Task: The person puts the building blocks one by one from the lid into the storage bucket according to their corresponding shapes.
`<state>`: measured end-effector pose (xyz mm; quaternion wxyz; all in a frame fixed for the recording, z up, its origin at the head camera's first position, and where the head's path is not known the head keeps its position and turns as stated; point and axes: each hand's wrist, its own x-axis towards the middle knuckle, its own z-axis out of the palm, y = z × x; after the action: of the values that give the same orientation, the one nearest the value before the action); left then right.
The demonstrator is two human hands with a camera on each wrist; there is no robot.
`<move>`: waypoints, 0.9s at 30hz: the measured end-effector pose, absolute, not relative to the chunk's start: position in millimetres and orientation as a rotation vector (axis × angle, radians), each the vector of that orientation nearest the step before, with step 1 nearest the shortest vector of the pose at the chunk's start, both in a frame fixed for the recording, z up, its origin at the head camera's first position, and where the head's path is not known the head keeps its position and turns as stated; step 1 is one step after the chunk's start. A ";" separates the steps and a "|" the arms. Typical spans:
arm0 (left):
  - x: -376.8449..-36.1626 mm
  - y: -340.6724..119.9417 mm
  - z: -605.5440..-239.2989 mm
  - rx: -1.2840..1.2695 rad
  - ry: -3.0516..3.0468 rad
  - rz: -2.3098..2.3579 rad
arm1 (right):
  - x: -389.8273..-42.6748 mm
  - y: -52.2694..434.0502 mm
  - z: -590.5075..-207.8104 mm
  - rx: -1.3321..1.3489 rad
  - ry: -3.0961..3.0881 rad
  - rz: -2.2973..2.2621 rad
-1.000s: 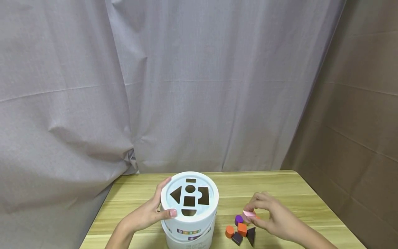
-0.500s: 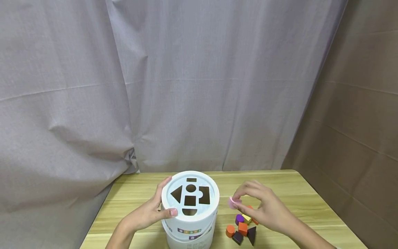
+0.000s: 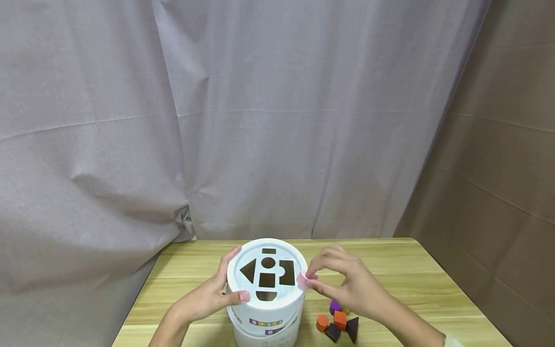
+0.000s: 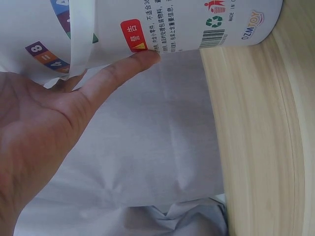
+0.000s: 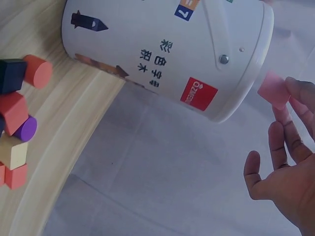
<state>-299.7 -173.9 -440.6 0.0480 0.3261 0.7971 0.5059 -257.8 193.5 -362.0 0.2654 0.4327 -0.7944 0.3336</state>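
The right hand (image 3: 357, 287) pinches a small, pale pink block (image 3: 301, 280).

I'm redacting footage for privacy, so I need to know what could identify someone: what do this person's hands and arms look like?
The left hand and right hand are ungloved, with no rings visible. Both visible forearms are bare, except a pale sleeve edge on the right.

The white bucket (image 4: 109, 24) bore "OZMTOY" beside "MADE IN C…", "8" and "4" on a coloured strip (image 4: 47, 56), "警告" on a red label (image 4: 134, 35), "7" on a blue square (image 5: 185, 12) and "彩色字母积木".
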 end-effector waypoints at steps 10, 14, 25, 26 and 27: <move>-300.4 -174.4 -440.1 0.989 2.439 1.539 | -260.8 178.7 -360.2 1.232 -2.096 0.893; -299.8 -174.8 -440.7 0.980 2.441 1.545 | -261.4 171.9 -360.0 1.240 -2.096 0.891; -299.0 -173.8 -440.9 0.970 2.436 1.551 | -264.1 151.1 -362.7 1.273 -2.087 0.934; -299.0 -173.6 -440.7 0.970 2.439 1.548 | -264.5 149.3 -363.2 1.273 -2.087 0.936; -299.0 -173.4 -440.5 0.969 2.441 1.547 | -264.8 147.6 -363.6 1.271 -2.089 0.936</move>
<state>-299.0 -173.4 -440.5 0.0468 0.3174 0.8000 0.5071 -264.8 147.6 -363.6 0.2589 0.4688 -0.7706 0.3454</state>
